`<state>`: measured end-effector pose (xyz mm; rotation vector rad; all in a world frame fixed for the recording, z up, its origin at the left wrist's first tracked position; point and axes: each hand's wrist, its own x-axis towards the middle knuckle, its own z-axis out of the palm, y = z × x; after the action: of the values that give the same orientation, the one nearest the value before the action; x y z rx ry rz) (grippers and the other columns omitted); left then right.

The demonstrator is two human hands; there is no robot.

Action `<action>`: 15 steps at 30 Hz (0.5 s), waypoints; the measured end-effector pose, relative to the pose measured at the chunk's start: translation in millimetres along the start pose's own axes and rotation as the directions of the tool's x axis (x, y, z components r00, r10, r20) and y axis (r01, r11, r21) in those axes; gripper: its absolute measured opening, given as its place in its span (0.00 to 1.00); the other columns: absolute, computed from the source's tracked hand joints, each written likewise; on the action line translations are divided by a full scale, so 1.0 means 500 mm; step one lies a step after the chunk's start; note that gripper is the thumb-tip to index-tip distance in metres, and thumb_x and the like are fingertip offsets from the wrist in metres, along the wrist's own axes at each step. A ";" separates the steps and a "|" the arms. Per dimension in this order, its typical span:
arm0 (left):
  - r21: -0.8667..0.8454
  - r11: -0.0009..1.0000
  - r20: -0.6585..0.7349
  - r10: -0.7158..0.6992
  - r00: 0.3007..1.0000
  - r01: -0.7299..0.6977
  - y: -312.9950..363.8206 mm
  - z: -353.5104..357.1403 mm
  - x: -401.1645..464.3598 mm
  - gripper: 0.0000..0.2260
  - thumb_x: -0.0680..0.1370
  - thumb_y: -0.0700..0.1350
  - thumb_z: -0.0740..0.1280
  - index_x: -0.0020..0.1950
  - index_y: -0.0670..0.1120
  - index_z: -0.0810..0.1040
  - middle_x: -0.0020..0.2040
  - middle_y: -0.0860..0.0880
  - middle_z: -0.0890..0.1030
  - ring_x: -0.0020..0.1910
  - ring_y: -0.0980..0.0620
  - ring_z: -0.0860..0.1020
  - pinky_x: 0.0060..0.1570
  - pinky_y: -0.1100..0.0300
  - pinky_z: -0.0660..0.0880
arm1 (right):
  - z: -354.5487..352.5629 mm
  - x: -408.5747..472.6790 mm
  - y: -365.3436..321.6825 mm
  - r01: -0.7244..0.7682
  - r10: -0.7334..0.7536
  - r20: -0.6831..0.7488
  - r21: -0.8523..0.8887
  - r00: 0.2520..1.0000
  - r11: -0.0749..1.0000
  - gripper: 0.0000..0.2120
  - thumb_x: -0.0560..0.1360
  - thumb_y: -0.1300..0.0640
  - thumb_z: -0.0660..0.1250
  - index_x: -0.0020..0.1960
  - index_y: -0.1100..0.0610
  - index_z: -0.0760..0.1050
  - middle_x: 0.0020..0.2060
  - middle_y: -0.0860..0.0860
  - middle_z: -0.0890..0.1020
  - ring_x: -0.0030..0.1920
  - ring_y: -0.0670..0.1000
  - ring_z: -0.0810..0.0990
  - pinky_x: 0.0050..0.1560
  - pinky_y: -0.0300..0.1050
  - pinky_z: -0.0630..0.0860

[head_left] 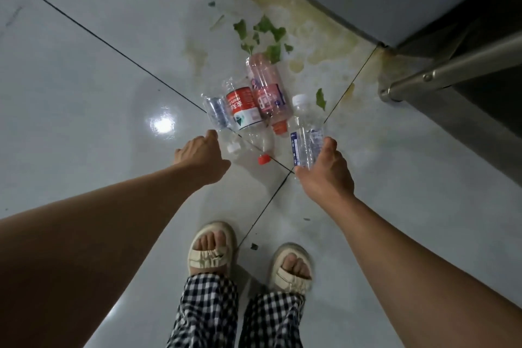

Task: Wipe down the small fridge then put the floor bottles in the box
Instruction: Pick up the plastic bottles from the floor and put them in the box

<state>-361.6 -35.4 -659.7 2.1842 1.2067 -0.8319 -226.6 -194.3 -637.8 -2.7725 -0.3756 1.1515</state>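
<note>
Several empty plastic bottles lie together on the tiled floor. My right hand (324, 169) grips a clear bottle with a white cap and blue label (305, 133) by its lower end. My left hand (203, 158) reaches down beside a crumpled clear bottle with a white cap (217, 111); its fingers are hidden behind the hand. Between them lie a bottle with a red and white label (244, 107), a pink bottle with an orange-red cap (268, 90) and a loose red cap (264, 159).
Green leaf scraps (265, 31) and yellowish stains (308, 34) spread over the floor past the bottles. A grey appliance with a metal bar handle (452, 70) stands at the right. My sandalled feet (211, 248) are just below the hands.
</note>
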 end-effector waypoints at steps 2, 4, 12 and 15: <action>-0.050 0.998 -0.006 -0.029 1.000 0.028 0.003 0.040 0.037 0.28 0.75 0.52 0.68 0.69 0.43 0.61 0.52 0.43 0.77 0.51 0.43 0.75 0.46 0.52 0.69 | 0.032 0.032 0.004 0.007 -0.008 -0.024 -0.013 1.000 1.000 0.35 0.74 0.52 0.68 0.73 0.56 0.52 0.63 0.57 0.72 0.58 0.58 0.74 0.45 0.45 0.67; -0.125 0.988 0.002 -0.087 0.996 0.086 0.006 0.081 0.072 0.29 0.75 0.53 0.68 0.68 0.42 0.60 0.49 0.42 0.76 0.46 0.43 0.74 0.45 0.52 0.71 | 0.062 0.060 0.008 0.027 -0.028 -0.049 -0.019 0.998 0.999 0.36 0.74 0.52 0.68 0.74 0.56 0.52 0.63 0.57 0.72 0.58 0.57 0.75 0.45 0.44 0.67; -0.504 0.814 -0.050 -0.361 0.931 0.288 0.028 0.201 0.171 0.24 0.76 0.50 0.67 0.62 0.41 0.60 0.47 0.45 0.69 0.43 0.47 0.69 0.41 0.55 0.66 | 0.129 0.140 0.032 0.107 -0.109 -0.088 -0.030 0.990 0.994 0.36 0.74 0.52 0.69 0.73 0.55 0.53 0.63 0.57 0.72 0.58 0.57 0.74 0.45 0.45 0.67; -0.616 0.734 -0.087 -0.425 0.901 0.287 0.031 0.218 0.195 0.23 0.75 0.50 0.67 0.63 0.41 0.60 0.49 0.45 0.69 0.46 0.47 0.70 0.44 0.55 0.67 | 0.139 0.152 0.037 0.141 -0.144 -0.104 -0.031 0.984 0.989 0.37 0.73 0.51 0.70 0.74 0.55 0.52 0.64 0.57 0.72 0.60 0.58 0.74 0.47 0.48 0.70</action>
<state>-336.4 -62.1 -802.2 1.5696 1.7616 -0.2679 -220.7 -190.5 -742.4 -2.7598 -0.5693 0.9694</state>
